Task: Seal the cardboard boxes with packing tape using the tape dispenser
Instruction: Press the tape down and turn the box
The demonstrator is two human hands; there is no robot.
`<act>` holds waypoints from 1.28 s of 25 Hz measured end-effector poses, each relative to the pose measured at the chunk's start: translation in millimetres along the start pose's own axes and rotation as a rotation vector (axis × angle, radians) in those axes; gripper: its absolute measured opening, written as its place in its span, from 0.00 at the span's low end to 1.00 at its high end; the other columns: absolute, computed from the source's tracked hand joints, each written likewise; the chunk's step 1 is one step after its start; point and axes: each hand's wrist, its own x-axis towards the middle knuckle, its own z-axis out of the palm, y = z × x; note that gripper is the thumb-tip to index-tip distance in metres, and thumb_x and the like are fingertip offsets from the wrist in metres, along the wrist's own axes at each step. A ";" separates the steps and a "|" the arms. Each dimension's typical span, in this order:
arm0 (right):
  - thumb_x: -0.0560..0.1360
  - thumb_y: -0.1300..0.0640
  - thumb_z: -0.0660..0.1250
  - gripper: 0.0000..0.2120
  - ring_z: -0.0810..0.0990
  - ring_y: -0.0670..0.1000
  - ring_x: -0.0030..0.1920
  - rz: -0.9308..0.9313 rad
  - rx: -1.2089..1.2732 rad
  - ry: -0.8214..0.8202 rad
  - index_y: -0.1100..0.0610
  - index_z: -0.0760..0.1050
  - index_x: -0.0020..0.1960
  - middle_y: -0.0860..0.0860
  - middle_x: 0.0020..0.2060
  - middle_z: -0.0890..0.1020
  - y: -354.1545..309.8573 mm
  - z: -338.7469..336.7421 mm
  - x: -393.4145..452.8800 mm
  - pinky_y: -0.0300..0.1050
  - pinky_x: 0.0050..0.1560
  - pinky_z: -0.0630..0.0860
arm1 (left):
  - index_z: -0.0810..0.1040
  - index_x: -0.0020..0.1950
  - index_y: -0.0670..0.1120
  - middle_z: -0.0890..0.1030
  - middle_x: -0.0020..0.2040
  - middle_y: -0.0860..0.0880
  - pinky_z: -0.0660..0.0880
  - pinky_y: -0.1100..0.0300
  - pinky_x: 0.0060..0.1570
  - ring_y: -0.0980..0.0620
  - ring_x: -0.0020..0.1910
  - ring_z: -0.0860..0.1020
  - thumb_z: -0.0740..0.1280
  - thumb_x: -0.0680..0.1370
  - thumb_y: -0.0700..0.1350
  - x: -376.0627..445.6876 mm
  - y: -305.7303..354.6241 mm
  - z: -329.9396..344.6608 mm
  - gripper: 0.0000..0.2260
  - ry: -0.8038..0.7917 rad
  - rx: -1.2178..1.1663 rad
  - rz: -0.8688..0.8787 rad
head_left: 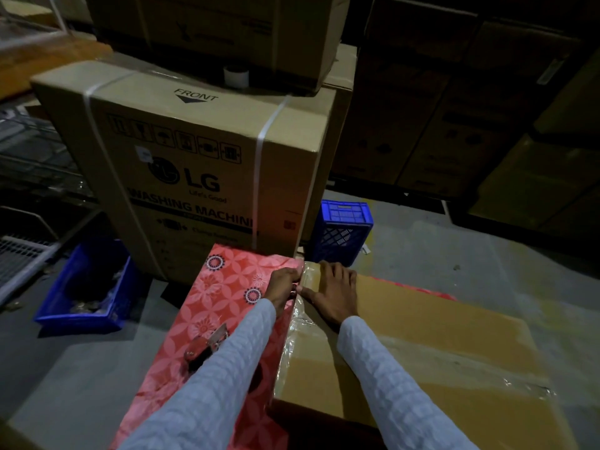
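Note:
A flat brown cardboard box point(431, 339) lies on a table covered by a red flowered cloth point(207, 297). Clear packing tape point(303, 315) runs along the box's left edge, wrinkled in places. My left hand point(284, 284) presses its curled fingers against the far left corner of the box, on the tape. My right hand point(334, 293) lies flat on top of the box at that same corner, fingers spread, thumb at the taped edge. A red tape dispenser point(204, 347) rests on the cloth to the left, partly hidden behind my left sleeve.
A large LG washing machine carton point(194, 164) stands right behind the table, with a white tape roll point(236, 76) on top and another carton above. Blue crates sit on the floor, one at the left point(84, 290) and one behind the box point(342, 230). Dark stacked cartons fill the right.

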 end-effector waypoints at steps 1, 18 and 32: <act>0.69 0.23 0.58 0.45 0.66 0.57 0.68 0.001 0.006 -0.008 0.52 0.66 0.75 0.53 0.65 0.72 -0.7 -1.5 -0.3 0.57 0.74 0.58 | 0.83 0.50 0.37 0.85 0.48 0.37 0.78 0.50 0.46 0.43 0.42 0.81 0.64 0.81 0.40 3.7 -1.7 0.6 0.09 0.037 0.017 0.009; 0.72 0.22 0.54 0.45 0.65 0.57 0.72 -0.004 -0.043 -0.029 0.52 0.62 0.78 0.54 0.70 0.70 3.5 5.4 -0.9 0.59 0.78 0.54 | 0.85 0.40 0.40 0.85 0.39 0.47 0.78 0.62 0.41 0.51 0.38 0.82 0.77 0.73 0.37 26.4 6.2 -23.0 0.03 0.062 0.436 0.442; 0.70 0.23 0.53 0.46 0.66 0.57 0.73 0.007 -0.014 -0.014 0.52 0.63 0.77 0.54 0.71 0.70 3.3 8.8 2.2 0.60 0.78 0.54 | 0.87 0.56 0.44 0.87 0.50 0.48 0.81 0.55 0.58 0.52 0.50 0.85 0.69 0.77 0.33 7.6 0.5 -11.3 0.12 0.092 0.493 0.499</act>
